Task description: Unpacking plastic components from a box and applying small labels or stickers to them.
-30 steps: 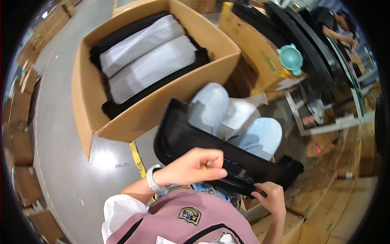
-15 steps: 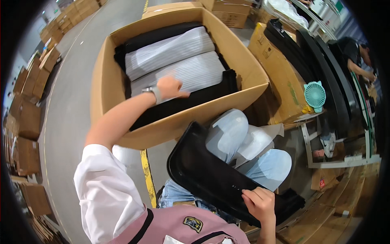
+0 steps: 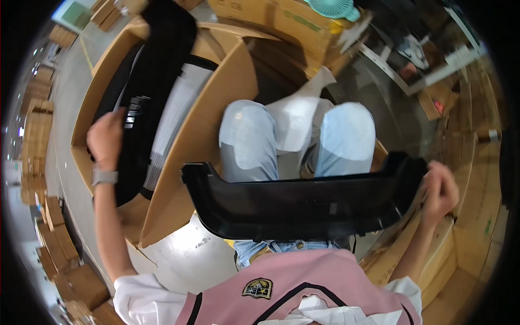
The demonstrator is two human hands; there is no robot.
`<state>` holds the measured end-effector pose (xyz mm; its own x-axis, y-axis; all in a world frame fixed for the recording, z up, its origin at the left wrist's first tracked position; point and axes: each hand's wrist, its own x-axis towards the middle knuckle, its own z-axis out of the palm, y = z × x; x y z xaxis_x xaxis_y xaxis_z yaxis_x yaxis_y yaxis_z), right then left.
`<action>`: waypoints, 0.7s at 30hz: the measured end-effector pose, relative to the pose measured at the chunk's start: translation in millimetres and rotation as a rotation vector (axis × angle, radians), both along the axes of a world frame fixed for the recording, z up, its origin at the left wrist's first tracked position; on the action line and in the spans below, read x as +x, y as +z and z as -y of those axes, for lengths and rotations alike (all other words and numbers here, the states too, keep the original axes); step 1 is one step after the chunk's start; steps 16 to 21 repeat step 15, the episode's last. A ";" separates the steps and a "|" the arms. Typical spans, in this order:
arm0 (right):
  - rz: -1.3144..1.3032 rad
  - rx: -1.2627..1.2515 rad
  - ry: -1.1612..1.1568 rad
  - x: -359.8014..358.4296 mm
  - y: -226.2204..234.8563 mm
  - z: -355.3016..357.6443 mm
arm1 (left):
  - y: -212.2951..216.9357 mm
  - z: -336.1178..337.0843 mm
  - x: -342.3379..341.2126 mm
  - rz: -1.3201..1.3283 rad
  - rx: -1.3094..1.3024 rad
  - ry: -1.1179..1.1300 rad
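A long black plastic panel (image 3: 149, 103) is tilted up over the open cardboard box (image 3: 189, 146) on the left. My left hand (image 3: 105, 138), with a grey watch at the wrist, is closed on that panel's left edge; motion blurs the fingers. Across my lap rests a second black panel (image 3: 303, 208), curved, with both ends turned up. At its right end my right hand (image 3: 440, 192) is closed, fingers bent at the edge. Inside the box, pale foam sheet wrapping (image 3: 181, 108) shows beside the lifted panel.
White foam sheet (image 3: 295, 116) lies between my knees. Behind stands another carton (image 3: 265, 16) with a turquoise fan (image 3: 333, 6) on top. A white metal frame (image 3: 433, 81) is at the far right. Cartons (image 3: 35, 135) line the left side.
My left hand has taken hold of a black panel and raised it from the box. The lap panel has turned level, with my right hand now at its right end. The view has swung right.
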<state>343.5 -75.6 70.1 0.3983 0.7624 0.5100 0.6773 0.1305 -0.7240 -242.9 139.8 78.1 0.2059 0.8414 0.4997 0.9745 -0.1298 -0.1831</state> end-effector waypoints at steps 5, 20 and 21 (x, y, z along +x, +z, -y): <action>-0.400 0.239 -0.486 125.7 -69.5 2.5 | 85.0 2.1 -32.2 0.103 0.162 -0.047; -0.296 -0.885 -0.204 158.9 -372.7 58.2 | 110.2 76.7 157.3 0.149 -0.581 -0.386; -0.296 -0.885 -0.204 158.9 -372.7 58.2 | 110.2 76.7 157.3 0.149 -0.581 -0.386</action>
